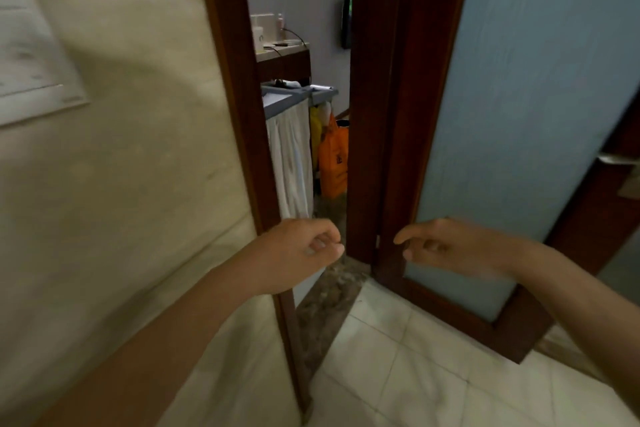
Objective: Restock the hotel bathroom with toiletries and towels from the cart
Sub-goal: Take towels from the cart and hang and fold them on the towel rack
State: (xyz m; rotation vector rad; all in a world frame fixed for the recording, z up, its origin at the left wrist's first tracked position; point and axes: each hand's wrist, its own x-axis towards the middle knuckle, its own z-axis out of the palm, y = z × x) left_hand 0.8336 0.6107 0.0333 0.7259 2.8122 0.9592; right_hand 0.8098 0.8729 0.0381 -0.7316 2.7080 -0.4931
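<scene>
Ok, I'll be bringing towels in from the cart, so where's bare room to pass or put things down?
Bare: the pale floor tiles between the beige wall and the open door, and the dark threshold strip. Tight: the gap between door frame and door is narrow, with the cart and an orange bag beyond it.

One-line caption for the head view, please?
Both empty, left hand and right hand raised at the open frosted-glass door; through the gap, the cart with a white bag and an orange bag.
</scene>
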